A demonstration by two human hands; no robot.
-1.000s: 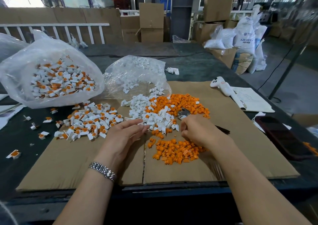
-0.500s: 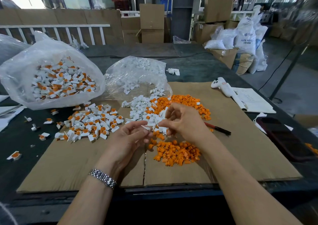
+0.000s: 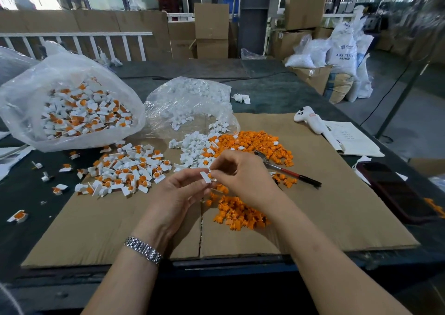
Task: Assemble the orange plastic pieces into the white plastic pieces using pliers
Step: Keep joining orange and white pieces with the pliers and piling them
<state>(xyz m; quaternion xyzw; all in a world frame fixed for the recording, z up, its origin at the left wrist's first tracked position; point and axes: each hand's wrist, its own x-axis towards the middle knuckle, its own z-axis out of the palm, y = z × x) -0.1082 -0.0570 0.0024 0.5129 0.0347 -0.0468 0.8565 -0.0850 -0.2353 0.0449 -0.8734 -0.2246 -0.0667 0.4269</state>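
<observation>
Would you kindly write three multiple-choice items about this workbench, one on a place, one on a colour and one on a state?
1. Where do the red-and-black-handled metal pliers lie?
A. on the brown cardboard sheet
B. inside a plastic bag
C. in a hand

2. What colour is the small plastic piece pinched between both hands?
A. blue
B. white
C. green

3. What is the left hand doing?
A. resting flat
B. holding the pliers
C. pinching the piece

Answers: 1 A, the pliers rest on the cardboard beside the loose orange plastic pieces. 2 B, it is white with orange showing at the right hand. 3 C, its fingertips close on the piece.
</observation>
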